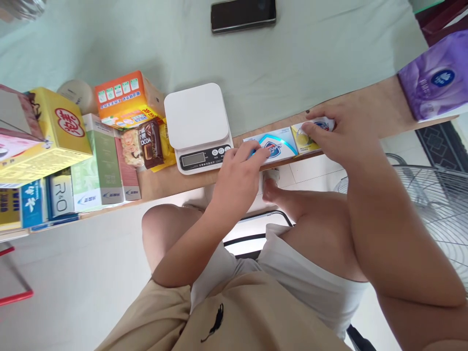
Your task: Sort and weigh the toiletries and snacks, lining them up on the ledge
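Observation:
Two soap boxes lie end to end along the table's near edge. My left hand (pixel 240 174) is on the left end of the white and blue Safeguard soap box (pixel 283 142), fingertips and thumb closed on it. Touching its right end is a yellow and white soap box (pixel 305 142), gripped by my right hand (pixel 345 129), with the palm covering its far end. Just left of my left hand stands a white kitchen scale (pixel 197 117) with a bare plate; I cannot read its display (pixel 193 159).
Left of the scale are snack packets (pixel 148 144), an orange box (pixel 120 97), a yellow box (pixel 62 131) and upright cartons (pixel 95 165). A phone (pixel 243 15) lies at the back. A purple tissue pack (pixel 435 78) sits right, above a floor fan (pixel 431 209).

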Tool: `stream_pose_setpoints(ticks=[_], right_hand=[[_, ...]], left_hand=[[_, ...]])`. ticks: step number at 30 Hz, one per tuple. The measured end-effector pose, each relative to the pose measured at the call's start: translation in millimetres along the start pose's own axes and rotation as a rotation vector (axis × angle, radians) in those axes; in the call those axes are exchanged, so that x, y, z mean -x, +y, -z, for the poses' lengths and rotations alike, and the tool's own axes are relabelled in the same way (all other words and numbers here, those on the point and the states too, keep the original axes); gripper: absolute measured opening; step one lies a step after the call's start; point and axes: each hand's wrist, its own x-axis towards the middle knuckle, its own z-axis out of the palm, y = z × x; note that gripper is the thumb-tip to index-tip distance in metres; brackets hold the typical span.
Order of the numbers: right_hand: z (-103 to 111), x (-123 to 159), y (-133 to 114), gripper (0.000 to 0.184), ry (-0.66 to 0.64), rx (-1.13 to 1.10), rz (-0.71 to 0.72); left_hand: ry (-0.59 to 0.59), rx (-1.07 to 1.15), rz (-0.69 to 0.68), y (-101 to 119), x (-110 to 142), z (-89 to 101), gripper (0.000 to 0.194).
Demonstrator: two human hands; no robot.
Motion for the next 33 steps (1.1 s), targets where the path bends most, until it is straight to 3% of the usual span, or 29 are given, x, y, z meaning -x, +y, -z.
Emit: stream_pose_setpoints(ticks=[7,10,12,15,18,21,27,30,33], right_hand=[[-3.2,-1.8,-2.6,0.033,-0.040,0.003,-0.021],[-0.4,-0.5,-7.1,0.038,-0.019,0.032,-0.059],[2.8,2.9,-11.6,0.042,0.074,0.035,-0.043],[4.4,12.8,-23.0,0.037,0.275,-0.012,0.121],[-4.6,27.2,-44.9,0.034,0.344,-0.063,0.330],[-25.8,42.7,-77.6,0.030,0.276,-0.093,0.496],[-84.8,68.8,-147.1,0.030,-0.040,-0.113,0.706],[-109.9,75.4,-176.4,0.036,-0.161,-0.139,0.734],[-127.8,78.5,-202.4,0.042,-0.251,-0.172,0.661]], left_hand=[[-0.029,0.018,-0.031,-1.2,1.1,2.9,0.048],[0.050,0.009,-0.024,-0.4,3.4,3.1,0.040],[0.140,0.028,-0.052,-0.3,5.2,7.2,0.033],[0.271,0.091,-0.082,-5.2,7.5,20.6,0.023],[0.352,0.169,-0.040,-20.4,11.6,39.2,0.014],[0.410,0.228,0.055,-46.0,20.7,57.3,0.009],[0.552,0.257,0.311,-109.2,56.8,73.8,0.016],[0.507,0.298,0.367,-127.6,77.5,71.4,0.028],[0.476,0.295,0.342,-130.7,91.3,67.5,0.040]])
